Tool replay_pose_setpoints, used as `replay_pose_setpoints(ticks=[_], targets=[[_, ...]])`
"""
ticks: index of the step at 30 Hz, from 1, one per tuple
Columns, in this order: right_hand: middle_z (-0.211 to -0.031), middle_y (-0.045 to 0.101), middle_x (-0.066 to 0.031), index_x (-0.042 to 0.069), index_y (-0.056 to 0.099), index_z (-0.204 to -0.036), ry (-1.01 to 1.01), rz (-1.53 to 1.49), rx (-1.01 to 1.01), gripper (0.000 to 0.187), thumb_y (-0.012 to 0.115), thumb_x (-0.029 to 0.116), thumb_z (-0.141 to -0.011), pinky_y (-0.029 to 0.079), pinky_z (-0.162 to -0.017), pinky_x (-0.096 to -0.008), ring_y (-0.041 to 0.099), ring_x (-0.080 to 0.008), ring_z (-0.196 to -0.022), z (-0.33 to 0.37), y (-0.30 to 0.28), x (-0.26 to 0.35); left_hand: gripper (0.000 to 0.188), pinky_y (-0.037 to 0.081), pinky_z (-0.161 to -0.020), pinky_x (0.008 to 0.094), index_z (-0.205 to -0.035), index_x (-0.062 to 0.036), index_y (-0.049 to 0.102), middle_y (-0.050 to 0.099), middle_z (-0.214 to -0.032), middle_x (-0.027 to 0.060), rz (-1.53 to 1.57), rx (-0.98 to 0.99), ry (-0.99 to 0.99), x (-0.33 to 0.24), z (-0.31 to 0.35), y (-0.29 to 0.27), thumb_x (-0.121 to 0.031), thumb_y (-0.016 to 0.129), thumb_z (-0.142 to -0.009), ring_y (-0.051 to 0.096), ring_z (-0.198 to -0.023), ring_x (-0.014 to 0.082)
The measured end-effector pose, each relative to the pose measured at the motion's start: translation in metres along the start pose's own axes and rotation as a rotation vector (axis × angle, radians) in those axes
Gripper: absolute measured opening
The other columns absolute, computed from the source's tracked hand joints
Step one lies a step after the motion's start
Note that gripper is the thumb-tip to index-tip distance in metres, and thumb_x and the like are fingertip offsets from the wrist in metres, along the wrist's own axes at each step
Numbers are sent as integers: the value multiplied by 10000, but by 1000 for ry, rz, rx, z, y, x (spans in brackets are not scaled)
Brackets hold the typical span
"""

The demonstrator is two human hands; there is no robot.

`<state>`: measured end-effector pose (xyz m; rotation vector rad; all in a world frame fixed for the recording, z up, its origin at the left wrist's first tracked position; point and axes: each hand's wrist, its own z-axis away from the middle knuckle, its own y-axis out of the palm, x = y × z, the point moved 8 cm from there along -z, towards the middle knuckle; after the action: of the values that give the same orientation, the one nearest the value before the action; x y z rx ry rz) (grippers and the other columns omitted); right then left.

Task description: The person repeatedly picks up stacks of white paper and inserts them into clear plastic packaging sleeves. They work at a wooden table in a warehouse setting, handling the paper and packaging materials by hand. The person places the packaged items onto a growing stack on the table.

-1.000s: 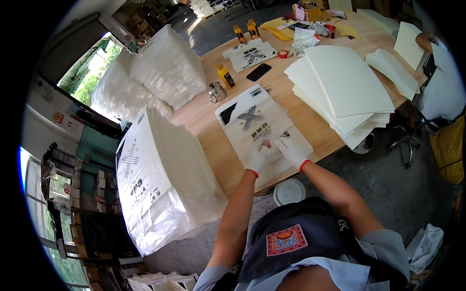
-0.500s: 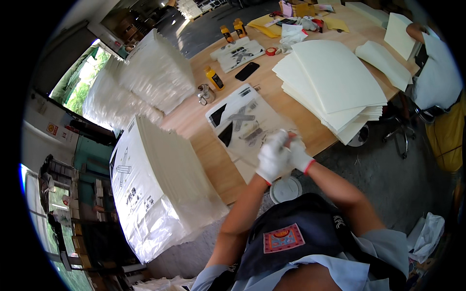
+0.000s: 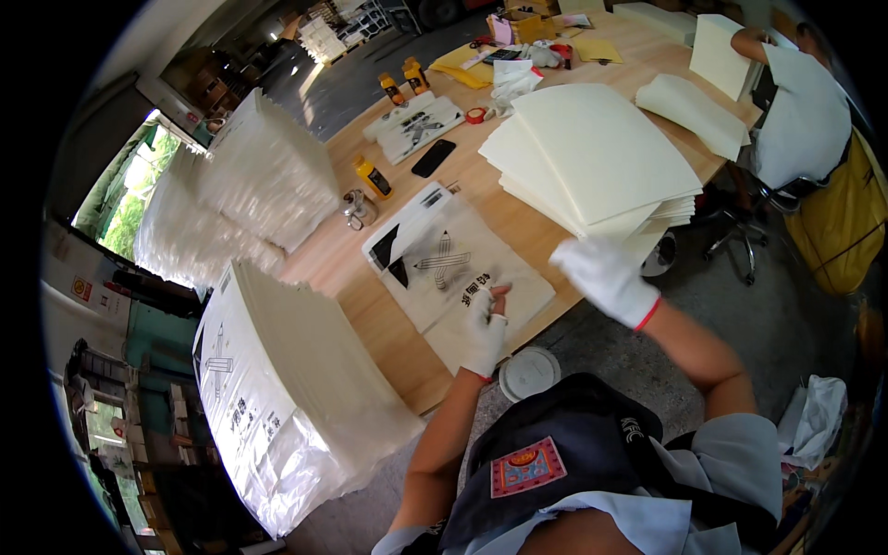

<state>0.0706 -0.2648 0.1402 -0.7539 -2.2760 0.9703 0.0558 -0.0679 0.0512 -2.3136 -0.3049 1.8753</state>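
Observation:
Flat on the wooden table (image 3: 384,319) in front of me lies a pile of printed clear plastic bags (image 3: 444,248) with pencil drawings and black corner patches. My left hand (image 3: 485,333), in a white glove that leaves some fingertips bare, is over the bags' near part. Its fingers are apart, with nothing visible between them. To the right, my right hand (image 3: 606,277) is gloved in white with a red cuff. It hovers by the near corner of a fanned stack of cream paper sheets (image 3: 610,157); motion blurs its fingers.
A tall stack of filled bags (image 3: 305,370) stands at the left, with wrapped bundles (image 3: 268,171) behind it. A metal can (image 3: 359,210), juice bottle (image 3: 374,177) and black phone (image 3: 434,158) are beyond the bags. A seated person (image 3: 800,111) handles sheets at far right.
My hands were together over the near right part of the bags. They have parted: the left has moved left and down, the right toward the paper stack. The view has shifted slightly.

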Motion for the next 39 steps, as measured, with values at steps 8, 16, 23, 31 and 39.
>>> replay_pose_setpoints(ticks=[8,16,23,31,39], targets=[[-839,596,-30,145,591,-905,-147,409,78,118,579,222,-816,496,-673,-337,599,-223,-780,-17,-17,-74,213,424,-566,189,-1139,-40,557,611,-957,29,188,210,-165,-11,-21,33,-103,501,-943,520,-696,48],[-641,516,-27,150,544,-721,-332,404,-61,115,617,239,-726,447,-527,-349,552,-215,-559,-33,-56,1,488,450,-865,280,-1315,-18,439,550,-1207,74,735,410,-343,-30,-47,82,-360,459,-967,547,-1049,172],[-1084,617,-105,102,579,-1176,349,24,21,435,646,369,-840,481,-855,-374,596,-280,-992,34,-89,0,406,511,-760,288,-1235,27,494,610,-1083,120,417,266,-540,-26,-36,1,-100,517,-850,615,-899,176],[-1345,473,-170,-67,405,-1340,702,-1300,-3,661,653,307,-854,342,-1041,-341,456,-233,-1237,75,13,-24,644,505,-793,348,-1398,39,271,591,-1129,214,-110,314,-308,-37,-7,-6,-53,542,-821,618,-952,255],[-852,623,-177,18,620,-952,609,-368,54,292,588,299,-879,480,-652,-380,629,-331,-764,45,-6,-8,701,477,-856,312,-1428,-40,290,471,-1325,182,144,309,-91,-51,13,30,-240,620,-842,577,-1045,249]])
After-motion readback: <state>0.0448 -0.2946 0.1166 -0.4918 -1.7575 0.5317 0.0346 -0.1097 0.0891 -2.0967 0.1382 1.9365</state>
